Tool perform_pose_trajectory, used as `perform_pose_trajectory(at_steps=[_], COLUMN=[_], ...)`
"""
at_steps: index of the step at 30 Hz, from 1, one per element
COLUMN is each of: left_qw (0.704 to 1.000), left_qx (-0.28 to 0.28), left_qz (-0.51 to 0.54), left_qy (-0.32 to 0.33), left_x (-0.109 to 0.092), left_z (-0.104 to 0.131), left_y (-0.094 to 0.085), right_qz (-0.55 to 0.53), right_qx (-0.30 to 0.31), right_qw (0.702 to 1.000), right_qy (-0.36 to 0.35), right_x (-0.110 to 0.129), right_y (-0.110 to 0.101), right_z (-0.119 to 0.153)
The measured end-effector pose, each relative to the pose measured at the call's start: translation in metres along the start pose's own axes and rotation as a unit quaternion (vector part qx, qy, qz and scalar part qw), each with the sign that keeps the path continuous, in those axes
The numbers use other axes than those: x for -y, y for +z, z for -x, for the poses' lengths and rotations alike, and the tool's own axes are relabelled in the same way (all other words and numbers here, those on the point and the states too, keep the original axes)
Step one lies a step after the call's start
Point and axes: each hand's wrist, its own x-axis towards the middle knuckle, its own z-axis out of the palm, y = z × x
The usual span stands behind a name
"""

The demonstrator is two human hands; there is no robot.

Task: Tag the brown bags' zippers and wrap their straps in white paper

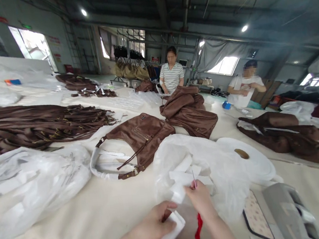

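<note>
My left hand is closed on a folded white strip, soft and flat like foam or paper, running down to the bottom edge. Just right of it, my right hand is closed on a thin pointed tool, like thread snips, whose tip sticks up past the fingers. A red ribbon hangs beneath that hand. Between the hands, another white piece reaches the right fingertips; whether they grip it I cannot tell. Beyond the hands, white cut pieces lie in a clear plastic bag.
A brown handbag with a wrapped strap lies ahead, more brown bags behind it. Brown straps and plastic wrap are left. To the right are a white roll, a phone and a grey dispenser. Two people stand across the table.
</note>
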Motion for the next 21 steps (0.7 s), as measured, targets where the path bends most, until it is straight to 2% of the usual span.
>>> perform_pose_trajectory(at_steps=[4,6,8,10,13,15,17,21], left_qw=[0.999,0.999,0.998,0.996,0.992,0.992,0.994,0.995], left_qx=[0.0,-0.018,-0.043,-0.055,-0.052,-0.057,-0.07,-0.067], left_qz=[0.037,0.039,0.047,0.065,0.084,0.071,0.04,0.004], left_qy=[-0.009,0.001,0.016,0.039,0.075,0.085,0.078,0.073], left_x=[-0.008,-0.016,-0.023,-0.028,-0.03,-0.029,-0.028,-0.027], left_z=[0.005,0.007,0.007,0.004,-0.004,-0.008,-0.011,-0.008], left_y=[-0.005,-0.007,-0.007,-0.006,0.0,0.004,0.006,0.009], right_qz=[0.009,0.018,0.012,-0.037,-0.146,-0.189,-0.193,-0.116], right_qx=[-0.045,-0.054,-0.051,-0.004,0.109,0.134,0.109,0.019], right_qw=[0.999,0.998,0.998,0.998,0.981,0.971,0.973,0.991], right_qy=[0.008,0.001,-0.02,-0.053,-0.072,-0.062,-0.058,-0.056], right_x=[-0.004,-0.006,-0.004,0.001,0.011,0.016,0.018,0.016], right_y=[-0.018,-0.03,-0.039,-0.043,-0.042,-0.039,-0.038,-0.045], right_z=[-0.024,-0.018,-0.001,0.022,0.053,0.068,0.077,0.082])
